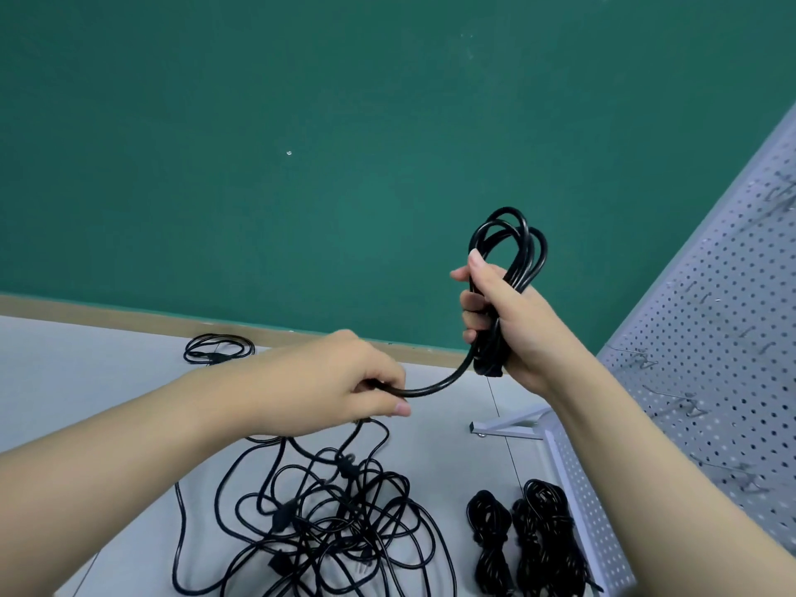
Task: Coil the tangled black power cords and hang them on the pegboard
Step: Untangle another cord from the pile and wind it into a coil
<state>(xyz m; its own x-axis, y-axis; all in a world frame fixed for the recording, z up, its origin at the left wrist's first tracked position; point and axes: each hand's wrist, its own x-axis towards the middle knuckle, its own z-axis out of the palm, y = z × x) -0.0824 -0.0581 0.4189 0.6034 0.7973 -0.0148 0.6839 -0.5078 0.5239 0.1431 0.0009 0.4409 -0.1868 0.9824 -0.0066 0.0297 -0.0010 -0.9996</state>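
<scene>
At the centre right of the frame, the right hand [508,321] grips a partly wound coil of smooth black rubbery power cord [512,247] upright, its oval loops rising above the fist, while the left hand [344,381] pinches the loose strand curving down from it. Below, a tangled heap of thin black cords [327,523] sprawls on the pale grey matte table [86,381], with two tightly bundled black cords [525,540] at the lower right. A white perforated metal pegboard [710,359] with wire hooks stands tilted along the right edge.
</scene>
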